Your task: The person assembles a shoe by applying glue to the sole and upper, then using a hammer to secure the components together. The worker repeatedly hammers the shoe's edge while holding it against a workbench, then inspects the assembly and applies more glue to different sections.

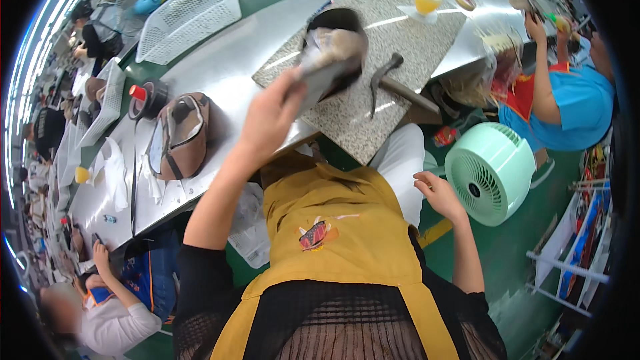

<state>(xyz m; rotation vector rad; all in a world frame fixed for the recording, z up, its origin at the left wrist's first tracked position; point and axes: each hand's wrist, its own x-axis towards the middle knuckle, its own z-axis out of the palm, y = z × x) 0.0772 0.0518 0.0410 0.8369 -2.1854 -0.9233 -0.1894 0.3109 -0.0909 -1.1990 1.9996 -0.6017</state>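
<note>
My left hand [270, 110] is raised over the work surface, its fingers closed around the near edge of a dark, bag-like piece [337, 53]. Motion blurs this piece; it has black and grey outer parts and a pale, crumpled inside, and its exact kind is unclear. Under it lies a speckled stone slab [360, 123]. A hammer [407, 93] with a curved dark head rests on the slab, just right of the held piece. Beside my right thigh, my right hand [440, 195] hangs with fingers loosely apart and holds nothing, close to a mint-green fan [490, 173].
A brown bag-like piece [187, 140] stands left on the metal table [233, 47], near a red-capped black container [143, 99]. White plastic baskets [190, 17] stand farther back. A yellow-filled jar [427, 0] and tape roll [465, 1] sit at the far right. Co-workers sit on both sides.
</note>
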